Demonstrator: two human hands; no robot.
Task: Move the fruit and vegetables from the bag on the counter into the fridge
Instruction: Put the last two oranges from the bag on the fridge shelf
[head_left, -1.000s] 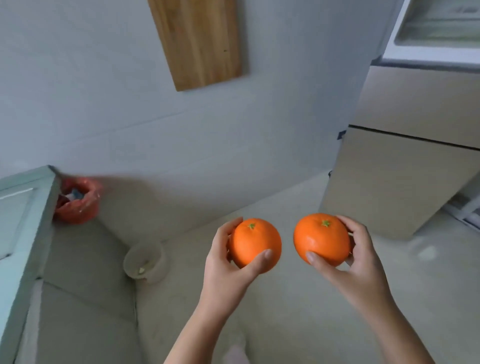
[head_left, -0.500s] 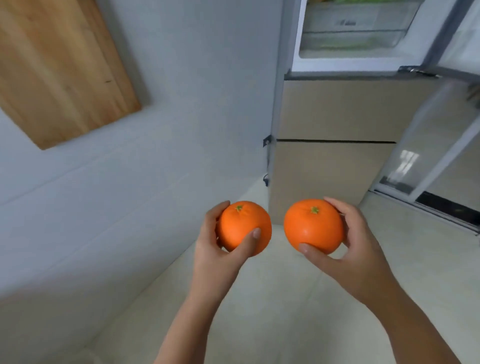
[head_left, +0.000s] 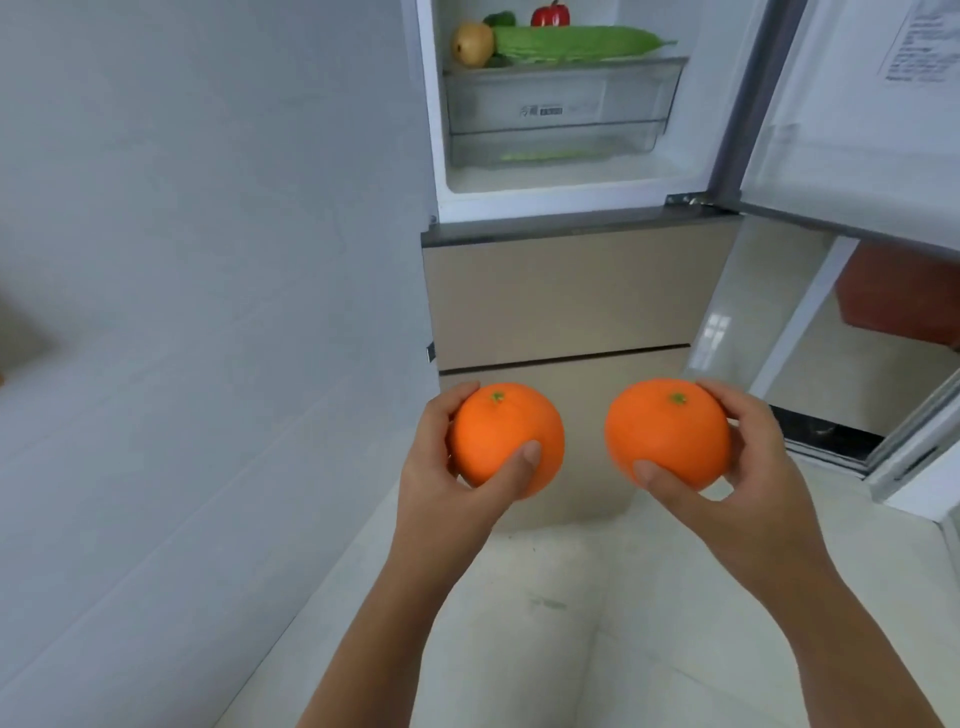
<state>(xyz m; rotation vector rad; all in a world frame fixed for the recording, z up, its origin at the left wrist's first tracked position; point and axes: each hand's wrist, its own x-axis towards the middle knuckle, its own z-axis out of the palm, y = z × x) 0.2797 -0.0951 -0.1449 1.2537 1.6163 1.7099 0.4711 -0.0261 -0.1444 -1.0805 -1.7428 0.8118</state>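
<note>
Left orange (head_left: 506, 439): in the left grip (head_left: 441, 483), thumb across its near face, fingers curled round the far side; green stem spot on top. Right orange (head_left: 667, 434): grasped the same way by the right grip (head_left: 753, 483), thumb low on the front, fingers over the back. The two fruits sit side by side in the air, apart, a gap between them. Both are in front of the fridge (head_left: 561, 301), level with its closed beige lower drawers, below the open upper compartment. Fridge door (head_left: 857, 130) stands open to the right. Inside, on the shelf above a clear drawer (head_left: 561, 98): a yellowish round fruit (head_left: 471, 44), a long pale-green vegetable (head_left: 571, 40) lying crosswise just beside it, a red pepper (head_left: 550, 15) behind. Pale wall (head_left: 208, 260) at left; light tiled floor (head_left: 519, 649) under the forearms.
</note>
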